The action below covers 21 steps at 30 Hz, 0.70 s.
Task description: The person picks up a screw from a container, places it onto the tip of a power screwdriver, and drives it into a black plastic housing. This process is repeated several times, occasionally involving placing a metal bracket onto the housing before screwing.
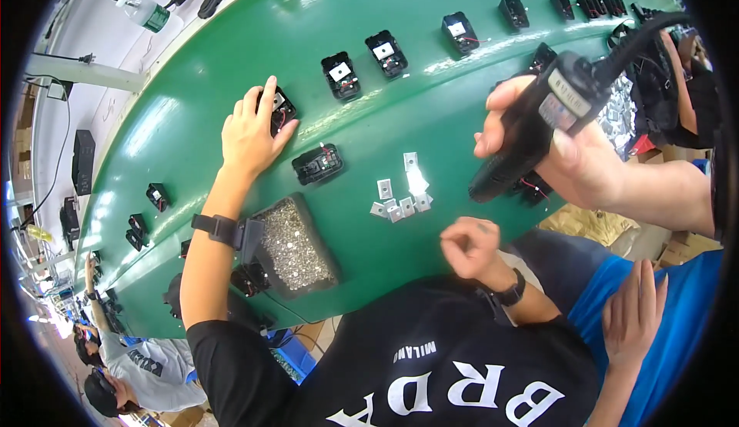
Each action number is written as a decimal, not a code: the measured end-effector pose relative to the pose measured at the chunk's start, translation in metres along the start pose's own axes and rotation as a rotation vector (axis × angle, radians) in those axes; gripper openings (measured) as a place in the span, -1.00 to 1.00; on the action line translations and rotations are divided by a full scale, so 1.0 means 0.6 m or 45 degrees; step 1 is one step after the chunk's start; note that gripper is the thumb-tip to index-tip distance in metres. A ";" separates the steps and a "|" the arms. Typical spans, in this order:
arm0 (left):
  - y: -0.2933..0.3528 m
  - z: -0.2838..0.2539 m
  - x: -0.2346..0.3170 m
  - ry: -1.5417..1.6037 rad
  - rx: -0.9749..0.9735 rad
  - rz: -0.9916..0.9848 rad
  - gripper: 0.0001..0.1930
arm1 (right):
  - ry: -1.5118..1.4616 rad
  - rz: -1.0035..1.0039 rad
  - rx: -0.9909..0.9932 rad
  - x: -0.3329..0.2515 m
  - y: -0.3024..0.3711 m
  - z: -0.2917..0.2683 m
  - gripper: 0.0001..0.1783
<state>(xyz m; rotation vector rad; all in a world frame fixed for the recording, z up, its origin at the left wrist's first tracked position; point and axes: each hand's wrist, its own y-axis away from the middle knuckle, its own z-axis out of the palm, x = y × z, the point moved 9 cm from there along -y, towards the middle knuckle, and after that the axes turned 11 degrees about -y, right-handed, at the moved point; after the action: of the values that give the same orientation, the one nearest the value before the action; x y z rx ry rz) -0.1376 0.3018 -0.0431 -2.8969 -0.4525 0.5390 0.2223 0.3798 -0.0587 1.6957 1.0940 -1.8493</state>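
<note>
Left hand (pixel 250 134) spread at black plastic casing (pixel 287 111) on green worktop (pixel 362 146); right hand (pixel 473 250) curled, grip unclear. Three black casings beyond (pixel 350 87) bear pale rectangular plates (pixel 339 71); nearer black casing (pixel 317 164) shows none; loose silver metal plates (pixel 407 206) lie clustered.

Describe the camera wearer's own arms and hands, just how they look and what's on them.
Both the left hand and right hand are bare, without gloves. The left wrist wears a black strap with a boxy dark unit; the right wrist has a black band. The left sleeve is black, matching the white-lettered shirt.
</note>
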 end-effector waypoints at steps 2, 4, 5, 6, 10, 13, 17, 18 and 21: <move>-0.002 -0.007 0.000 0.070 0.054 -0.024 -0.15 | 0.042 0.097 0.101 0.009 0.029 -0.050 -0.77; -0.007 -0.002 -0.006 0.080 0.066 -0.027 -0.15 | -0.234 0.377 0.346 0.016 0.021 -0.074 -0.43; -0.002 -0.003 -0.008 0.083 0.075 -0.023 -0.16 | -0.241 0.301 0.340 -0.007 -0.019 -0.062 -0.33; 0.003 -0.009 -0.010 0.085 0.065 -0.029 -0.16 | -0.250 0.227 0.331 -0.033 -0.061 -0.049 -0.23; -0.006 -0.008 0.004 0.119 0.009 0.018 -0.17 | -0.387 0.111 0.213 -0.007 -0.118 -0.039 -0.34; -0.012 -0.027 0.019 0.178 0.149 0.016 -0.16 | -0.730 -0.109 0.214 -0.003 -0.115 -0.037 -0.45; -0.035 -0.070 0.014 0.221 0.249 -0.019 -0.17 | -0.467 0.049 0.026 0.015 -0.111 -0.029 -0.49; -0.045 -0.082 0.014 0.228 0.278 -0.033 -0.17 | -0.492 0.107 -0.018 0.019 -0.103 -0.014 -0.50; -0.134 -0.145 0.069 0.282 0.406 0.063 -0.17 | -0.664 0.335 -0.128 0.029 -0.088 0.008 -0.52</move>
<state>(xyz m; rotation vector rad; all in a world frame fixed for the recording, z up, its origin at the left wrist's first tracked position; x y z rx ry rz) -0.0896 0.3822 0.0408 -2.6240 -0.2381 0.2626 0.1769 0.4124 -0.0614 1.1369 0.6975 -1.8735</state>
